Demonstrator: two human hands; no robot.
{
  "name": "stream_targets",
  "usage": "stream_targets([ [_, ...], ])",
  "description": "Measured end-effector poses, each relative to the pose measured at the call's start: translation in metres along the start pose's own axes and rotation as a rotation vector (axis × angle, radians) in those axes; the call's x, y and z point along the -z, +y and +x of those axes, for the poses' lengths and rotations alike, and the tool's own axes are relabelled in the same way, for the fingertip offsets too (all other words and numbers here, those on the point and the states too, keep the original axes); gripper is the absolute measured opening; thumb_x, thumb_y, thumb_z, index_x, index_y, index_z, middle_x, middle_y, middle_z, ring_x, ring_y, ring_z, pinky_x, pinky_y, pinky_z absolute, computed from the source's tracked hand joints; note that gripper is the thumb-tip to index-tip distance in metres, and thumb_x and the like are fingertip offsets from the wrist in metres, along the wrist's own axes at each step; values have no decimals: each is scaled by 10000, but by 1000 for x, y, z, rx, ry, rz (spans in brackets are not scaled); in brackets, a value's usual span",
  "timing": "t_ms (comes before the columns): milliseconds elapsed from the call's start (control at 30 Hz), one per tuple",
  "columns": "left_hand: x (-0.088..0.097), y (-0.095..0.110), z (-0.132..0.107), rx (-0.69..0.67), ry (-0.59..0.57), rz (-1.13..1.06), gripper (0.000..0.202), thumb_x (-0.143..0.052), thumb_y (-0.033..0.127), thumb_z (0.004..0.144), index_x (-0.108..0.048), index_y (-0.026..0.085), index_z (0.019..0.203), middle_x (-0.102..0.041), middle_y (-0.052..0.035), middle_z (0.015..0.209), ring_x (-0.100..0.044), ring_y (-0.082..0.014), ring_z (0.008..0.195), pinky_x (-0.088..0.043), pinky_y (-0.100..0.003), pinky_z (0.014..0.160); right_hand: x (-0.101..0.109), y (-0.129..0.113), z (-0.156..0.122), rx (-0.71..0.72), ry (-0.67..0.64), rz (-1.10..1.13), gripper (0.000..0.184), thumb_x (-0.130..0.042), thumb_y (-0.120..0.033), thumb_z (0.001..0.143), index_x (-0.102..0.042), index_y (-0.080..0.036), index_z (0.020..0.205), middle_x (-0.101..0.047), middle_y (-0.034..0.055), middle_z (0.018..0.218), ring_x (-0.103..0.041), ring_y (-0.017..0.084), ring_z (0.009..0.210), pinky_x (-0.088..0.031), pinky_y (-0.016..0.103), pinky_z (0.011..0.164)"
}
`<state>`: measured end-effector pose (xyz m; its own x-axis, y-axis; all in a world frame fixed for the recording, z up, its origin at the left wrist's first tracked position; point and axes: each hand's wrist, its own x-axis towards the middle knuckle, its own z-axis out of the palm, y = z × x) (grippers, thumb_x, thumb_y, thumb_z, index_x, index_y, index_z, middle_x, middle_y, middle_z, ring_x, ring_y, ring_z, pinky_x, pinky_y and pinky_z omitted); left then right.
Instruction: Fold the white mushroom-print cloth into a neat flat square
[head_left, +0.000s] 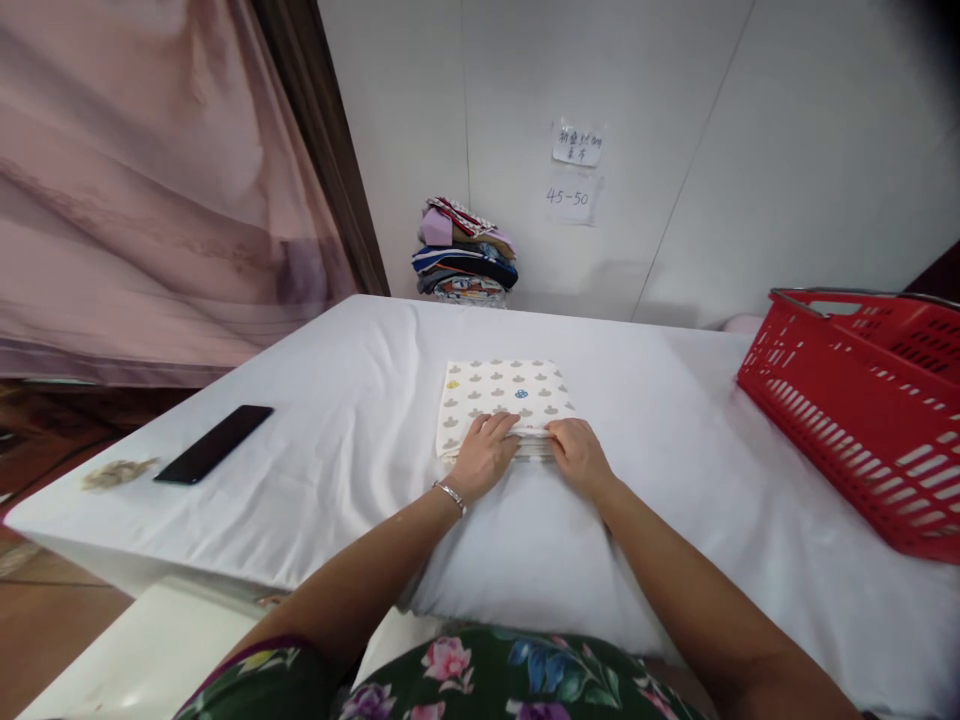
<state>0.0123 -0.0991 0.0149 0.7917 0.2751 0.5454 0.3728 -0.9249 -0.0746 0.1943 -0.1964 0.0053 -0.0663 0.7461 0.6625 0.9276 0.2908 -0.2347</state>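
A folded cream cloth with a small grey pattern [504, 392] lies flat in the middle of the white-covered table [360, 470]. My left hand [484, 455], with a silver bracelet on the wrist, rests on the cloth's near edge with its fingers lying flat on top. Beside it, my right hand [576, 452] curls its fingers over the same near edge, gripping the folded layers. Both hands touch the cloth and sit close together.
A red plastic basket [862, 410] stands at the table's right side. A black phone [214, 443] lies near the left edge, with a small pale scrap [116, 472] beside it. A stack of folded clothes [465, 255] sits at the back wall. Pink curtain at left.
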Motion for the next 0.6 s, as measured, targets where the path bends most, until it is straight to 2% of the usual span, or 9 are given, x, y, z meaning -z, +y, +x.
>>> stream_targets([
  [200, -3, 1, 1, -1, -22, 10, 209, -423, 138, 877, -617, 177, 810, -557, -51, 1207, -460, -212, 1139, -342, -403, 963, 0, 1, 0, 102, -42, -37, 244, -385, -48, 818, -578, -192, 860, -614, 67, 1063, -532, 196, 954, -404, 361, 812],
  [367, -6, 1, 0, -10, 22, -32, 215, -409, 133, 880, -614, 180, 831, -569, -47, 1186, -475, -202, 1120, -331, -408, 978, 1, -2, 2, 52, -32, -84, 313, -365, -31, 815, -598, -194, 946, -604, 68, 1110, -504, 198, 1044, -382, 368, 859],
  [600, -6, 0, -3, -8, -6, -69, 222, -411, 118, 864, -618, 196, 848, -572, -39, 1176, -478, -188, 1108, -319, -405, 996, 8, -6, 3, 46, -181, -53, 217, -424, -120, 843, -599, -189, 952, -589, 79, 1137, -481, 223, 1104, -386, 389, 874],
])
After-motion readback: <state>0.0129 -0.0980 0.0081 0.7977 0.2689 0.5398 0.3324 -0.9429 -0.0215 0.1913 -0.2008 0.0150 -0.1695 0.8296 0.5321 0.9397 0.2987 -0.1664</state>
